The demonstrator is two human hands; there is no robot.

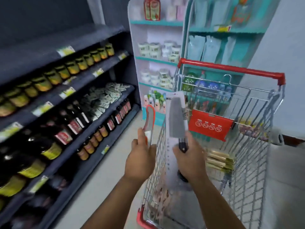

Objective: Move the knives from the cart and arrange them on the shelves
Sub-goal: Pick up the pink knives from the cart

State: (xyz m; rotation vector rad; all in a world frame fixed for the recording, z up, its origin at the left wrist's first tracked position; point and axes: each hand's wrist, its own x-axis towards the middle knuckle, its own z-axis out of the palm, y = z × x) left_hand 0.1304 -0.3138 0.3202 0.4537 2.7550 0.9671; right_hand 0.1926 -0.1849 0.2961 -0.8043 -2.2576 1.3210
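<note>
Steel wire cart with red trim (247, 171) stands nearest, and both hands are raised above its left rim. The right hand (189, 156) curls around the black handle of a broad grey cleaver in clear packaging (175, 118), blade up. The left hand (140, 157) pinches a narrower knife on a red-edged card (149, 119). Both probably feel stiff, the cleaver heavier; the plastic may slip, so the handle end looks safest. Farther left are dark shelves of bottles (82, 90).

My cart (247, 146) is shiny wire metal with glossy red plastic trim; the cleaver (175, 118) blade I hold looks matt grey.
</note>
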